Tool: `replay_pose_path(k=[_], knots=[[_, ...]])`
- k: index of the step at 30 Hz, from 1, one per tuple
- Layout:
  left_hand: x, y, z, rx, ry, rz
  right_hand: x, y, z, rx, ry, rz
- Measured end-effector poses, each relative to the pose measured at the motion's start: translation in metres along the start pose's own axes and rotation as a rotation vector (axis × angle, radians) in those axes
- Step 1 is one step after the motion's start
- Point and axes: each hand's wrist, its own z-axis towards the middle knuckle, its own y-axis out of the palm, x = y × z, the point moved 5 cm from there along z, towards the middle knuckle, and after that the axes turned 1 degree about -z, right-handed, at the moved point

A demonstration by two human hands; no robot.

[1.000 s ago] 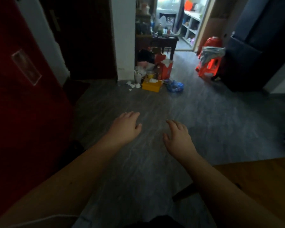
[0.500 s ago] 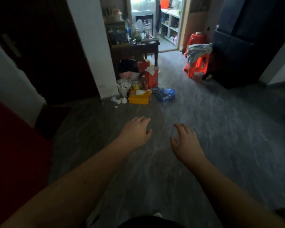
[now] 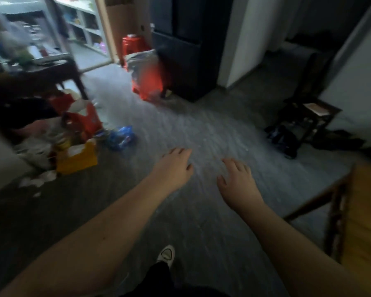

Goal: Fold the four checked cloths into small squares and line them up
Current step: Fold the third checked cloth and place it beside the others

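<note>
No checked cloth shows in the head view. My left hand (image 3: 174, 167) and my right hand (image 3: 237, 182) are both stretched out in front of me over the grey floor (image 3: 212, 133), palms down, fingers relaxed and holding nothing. They are about a hand's width apart. The picture is blurred by motion.
A wooden table (image 3: 364, 211) edge is at the right. A pile of clutter with a yellow box (image 3: 77, 159) and a blue bag (image 3: 121, 137) lies at the left. A red stool (image 3: 148, 82), a dark cabinet (image 3: 180, 61) and a low dark stand (image 3: 304, 123) stand further back. My shoe (image 3: 166, 255) is below.
The view has swung to the right: the clutter pile slid to the left, and the wooden table and dark stand came into view at the right. Both hands stay outstretched and hold nothing.
</note>
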Motion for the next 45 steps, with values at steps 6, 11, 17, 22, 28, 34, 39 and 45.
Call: replay_pose_path(k=[6,11,17,22,28,34,39,45], knots=[[0.060,0.036,0.142,-0.138,0.304,-0.007,0.072,-0.030,0.052,0.108,0.332,-0.003],[0.150,0.067,0.212,-0.244,0.560,-0.008,0.134,-0.062,0.049,0.223,0.615,0.018],[0.299,0.126,0.232,-0.381,0.903,0.005,0.227,-0.101,-0.002,0.349,0.917,0.075],[0.437,0.182,0.222,-0.437,1.118,-0.024,0.321,-0.122,-0.053,0.458,1.111,0.146],[0.579,0.231,0.194,-0.561,1.282,0.070,0.421,-0.146,-0.113,0.567,1.291,0.223],[0.666,0.295,0.181,-0.698,1.386,0.180,0.493,-0.130,-0.164,0.561,1.479,0.321],[0.692,0.355,0.158,-0.848,1.463,0.297,0.518,-0.084,-0.193,0.501,1.645,0.439],[0.711,0.423,0.153,-0.962,1.549,0.377,0.547,-0.054,-0.201,0.434,1.799,0.459]])
